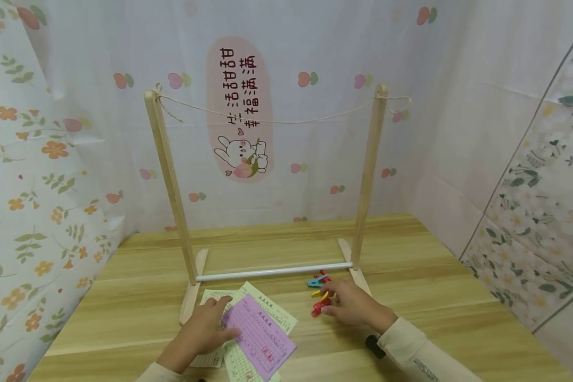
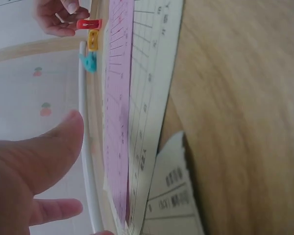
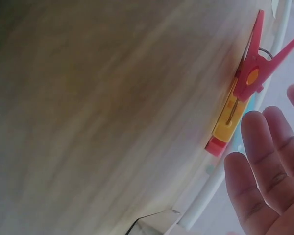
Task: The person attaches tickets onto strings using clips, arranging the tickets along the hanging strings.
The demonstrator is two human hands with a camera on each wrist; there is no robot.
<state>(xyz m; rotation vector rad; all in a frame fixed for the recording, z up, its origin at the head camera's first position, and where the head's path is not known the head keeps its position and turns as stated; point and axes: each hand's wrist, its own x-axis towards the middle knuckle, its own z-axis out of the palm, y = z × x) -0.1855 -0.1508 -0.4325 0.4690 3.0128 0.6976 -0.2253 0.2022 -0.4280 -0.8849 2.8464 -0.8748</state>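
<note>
My left hand (image 1: 198,331) hovers over the left side of several printed paper slips, its thumb and fingers spread and holding nothing. A purple slip (image 1: 262,334) lies on top of pale green slips (image 1: 283,317), and a whitish slip (image 1: 209,361) is partly hidden under that hand. On the right, my right hand (image 1: 350,303) reaches over a small group of clothespins. The nearest is a red clothespin (image 3: 249,76), beside a yellow clothespin (image 3: 229,120); a blue clothespin (image 1: 317,282) lies farther back. In the right wrist view, the fingers (image 3: 257,132) are extended and apart from the clothespins.
A wooden stand with two posts (image 1: 172,185) rises behind the slips, a string (image 1: 286,122) sagging between their tops. Its white crossbar (image 1: 274,272) runs low above the wooden table (image 1: 138,297). A black object (image 1: 374,346) sits below the right wrist. Printed curtains enclose the back and sides.
</note>
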